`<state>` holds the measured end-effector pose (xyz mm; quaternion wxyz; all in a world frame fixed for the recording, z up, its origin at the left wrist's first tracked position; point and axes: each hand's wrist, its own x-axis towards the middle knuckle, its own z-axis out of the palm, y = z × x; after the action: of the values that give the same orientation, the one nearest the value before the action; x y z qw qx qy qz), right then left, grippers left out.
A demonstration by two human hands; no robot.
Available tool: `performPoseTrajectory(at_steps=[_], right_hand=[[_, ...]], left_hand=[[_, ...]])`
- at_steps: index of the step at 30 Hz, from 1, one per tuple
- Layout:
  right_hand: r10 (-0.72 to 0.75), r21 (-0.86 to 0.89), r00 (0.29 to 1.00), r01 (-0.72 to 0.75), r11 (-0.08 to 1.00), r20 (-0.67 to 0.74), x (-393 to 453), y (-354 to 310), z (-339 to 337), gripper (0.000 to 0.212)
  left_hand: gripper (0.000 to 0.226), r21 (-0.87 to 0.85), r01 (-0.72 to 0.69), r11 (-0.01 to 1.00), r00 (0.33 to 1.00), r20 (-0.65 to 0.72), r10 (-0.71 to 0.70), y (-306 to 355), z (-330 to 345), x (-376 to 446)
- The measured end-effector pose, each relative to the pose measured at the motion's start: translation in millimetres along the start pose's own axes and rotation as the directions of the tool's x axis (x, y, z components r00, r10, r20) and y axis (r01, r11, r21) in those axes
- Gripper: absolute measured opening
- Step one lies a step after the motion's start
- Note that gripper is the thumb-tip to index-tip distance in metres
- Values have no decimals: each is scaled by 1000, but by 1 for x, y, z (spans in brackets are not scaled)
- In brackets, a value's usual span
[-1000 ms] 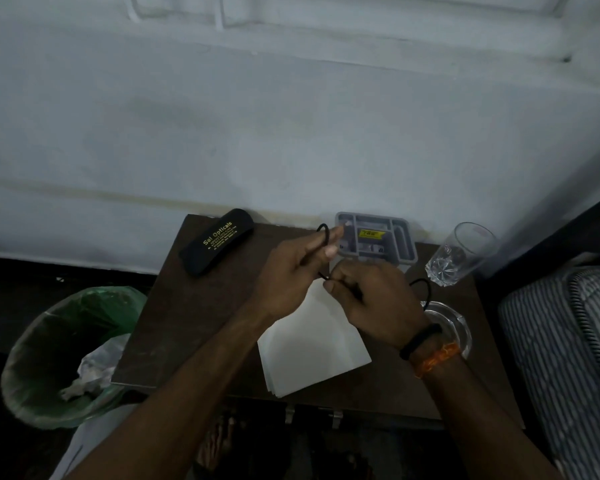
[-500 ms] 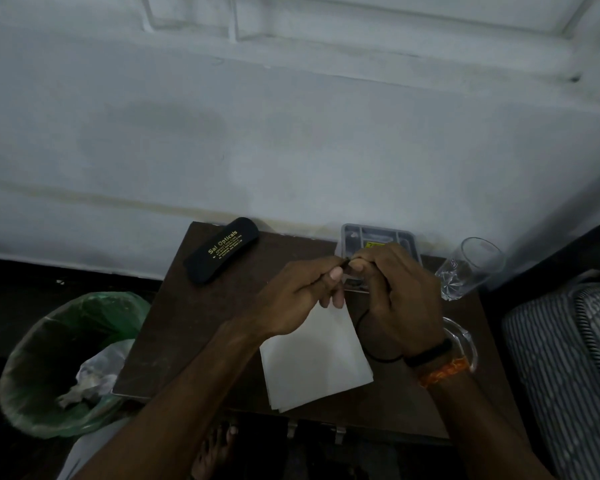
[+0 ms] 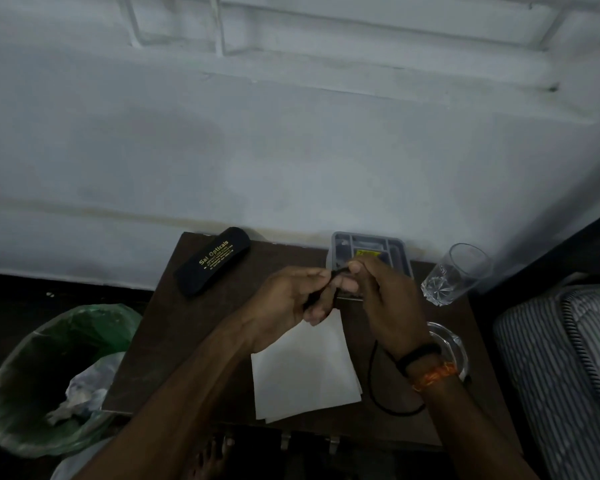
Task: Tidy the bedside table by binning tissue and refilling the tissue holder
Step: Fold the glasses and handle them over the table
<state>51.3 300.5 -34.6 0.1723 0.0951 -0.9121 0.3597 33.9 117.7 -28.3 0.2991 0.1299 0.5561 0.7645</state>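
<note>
Your left hand (image 3: 288, 299) and right hand (image 3: 385, 299) each pinch a black cord (image 3: 373, 382) above the tissue stack (image 3: 302, 372), its long edges running toward the tabletop's (image 3: 194, 341) back edge.

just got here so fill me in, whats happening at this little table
A person stands over the table, both hands raised above it. The left hand and right hand pinch a thin black cord between them; its loop trails down past the right wrist. A stack of white tissues lies flat below the hands, not yet in the grey holder at the back. Crumpled tissue already sits in the green-lined bin on the left.
</note>
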Motion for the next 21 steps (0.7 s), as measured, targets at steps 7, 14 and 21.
performPoseTrajectory(at_steps=[7,14,21], right_hand=[[2,83,1000,0,997,-25,2,-4,5,23],[49,-102,974,-27,994,219,-4,-6,11,22],[-3,-243,956,78,967,294,-4,-12,5,44]], left_hand=[[41,-389,-10,921,1000,11,16,14,13,7],[37,-392,-145,908,986,-129,102,6,11,15],[39,-293,-285,912,927,-328,184,-1,11,21]])
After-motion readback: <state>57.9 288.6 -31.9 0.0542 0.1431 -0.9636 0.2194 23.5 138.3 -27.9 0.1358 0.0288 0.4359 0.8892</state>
